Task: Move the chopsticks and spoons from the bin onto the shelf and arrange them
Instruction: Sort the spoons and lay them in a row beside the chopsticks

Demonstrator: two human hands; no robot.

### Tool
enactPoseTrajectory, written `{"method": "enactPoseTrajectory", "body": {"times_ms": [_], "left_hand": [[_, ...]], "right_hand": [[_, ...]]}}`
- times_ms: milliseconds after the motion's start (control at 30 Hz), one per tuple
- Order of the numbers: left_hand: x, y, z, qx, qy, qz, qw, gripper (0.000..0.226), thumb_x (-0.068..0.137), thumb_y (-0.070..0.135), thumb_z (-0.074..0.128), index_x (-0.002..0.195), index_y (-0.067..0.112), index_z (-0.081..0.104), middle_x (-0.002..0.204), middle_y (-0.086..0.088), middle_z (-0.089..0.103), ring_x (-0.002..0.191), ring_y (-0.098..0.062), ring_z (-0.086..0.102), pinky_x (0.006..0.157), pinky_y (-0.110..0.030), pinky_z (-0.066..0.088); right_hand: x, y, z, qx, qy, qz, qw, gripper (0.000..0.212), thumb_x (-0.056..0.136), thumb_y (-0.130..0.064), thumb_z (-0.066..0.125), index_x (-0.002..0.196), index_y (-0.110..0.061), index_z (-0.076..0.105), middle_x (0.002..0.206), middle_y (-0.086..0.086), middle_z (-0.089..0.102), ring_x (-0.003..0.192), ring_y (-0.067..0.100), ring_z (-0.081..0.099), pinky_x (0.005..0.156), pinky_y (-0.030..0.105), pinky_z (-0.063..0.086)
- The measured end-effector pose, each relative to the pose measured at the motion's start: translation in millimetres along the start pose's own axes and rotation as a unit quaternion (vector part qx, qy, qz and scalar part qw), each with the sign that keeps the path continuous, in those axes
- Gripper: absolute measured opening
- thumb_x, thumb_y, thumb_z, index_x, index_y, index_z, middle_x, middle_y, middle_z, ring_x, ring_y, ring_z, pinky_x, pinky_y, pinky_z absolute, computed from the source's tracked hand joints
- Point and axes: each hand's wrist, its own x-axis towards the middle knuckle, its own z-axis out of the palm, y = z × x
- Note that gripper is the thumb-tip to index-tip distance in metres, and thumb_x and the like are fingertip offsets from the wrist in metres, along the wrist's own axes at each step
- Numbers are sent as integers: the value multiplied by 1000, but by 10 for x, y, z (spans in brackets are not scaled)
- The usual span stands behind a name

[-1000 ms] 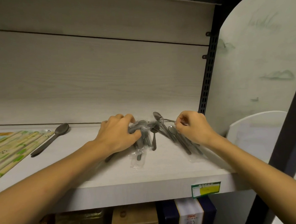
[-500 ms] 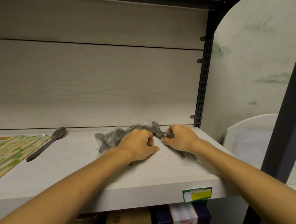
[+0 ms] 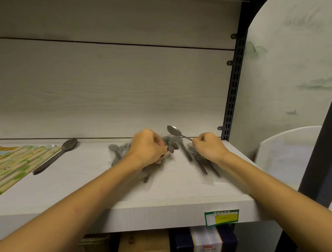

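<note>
Right hand (image 3: 209, 146) pinches the thin handle of a shiny metal spoon (image 3: 174, 130), whose bowl is raised above the shelf (image 3: 88, 185) and points left toward the back panel. Left hand (image 3: 148, 148) is curled over a loose heap of grey spoons in clear wrappers (image 3: 169, 144), fingers closed around some of them; exactly how many it holds is hidden by the knuckles. More wrapped spoons (image 3: 199, 162) lie under and in front of the right wrist, handles pointing toward the shelf's front edge. Another spoon bowl (image 3: 113, 147) pokes out just left of the left hand.

Well apart to the left, a single dark spoon (image 3: 55, 156) lies at a slant, and beside it the chopstick packs (image 3: 14, 163) are laid out flat in a row. The bin is not surely in view.

Judging from this, the step in hand is sorting the heap into order. It would go best by drawing one spoon free at a time, steadying the heap with the other hand so the slippery wrappers do not slide off the front edge, then laying handles parallel and bowls toward the back.
</note>
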Motion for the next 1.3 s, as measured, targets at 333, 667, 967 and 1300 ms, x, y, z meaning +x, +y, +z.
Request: {"method": "enactPoseTrajectory", "body": {"times_ms": [333,667,967,1300], "left_hand": [[-92,-178,-367,-215,-53,-67,973,7,88,0,64,92,-3,69,75,-14,67,55,-14,57,49,-16,49],[-122,-628,-970,-292,-146,-115,938,14,90,-7,58,97,-2,68,78,-14,69,51,-8,59,48,-15,49],[-105,-1231,-1584,-318,-69,-97,940,15,87,-5,63,101,0,65,81,-16,64,54,-16,61,58,-21,58],[-137,-2095,-2457,-198,-17,-139,970,29,81,13,76,107,12,63,76,-11,70,55,-17,57,57,-24,51]], "right_hand": [[-31,-249,-18,143,17,73,987,26,93,-11,51,105,9,64,63,4,46,55,16,41,50,25,32],[-122,-708,129,203,3,46,978,9,92,-10,61,91,-3,67,65,6,55,54,13,47,49,20,38],[-216,-1324,773,223,-33,51,973,8,87,-9,69,91,-2,67,69,7,59,55,14,52,53,22,47],[-451,-2169,1805,253,-100,45,961,29,81,-4,74,106,-2,60,68,11,60,38,9,50,39,16,41]]}}
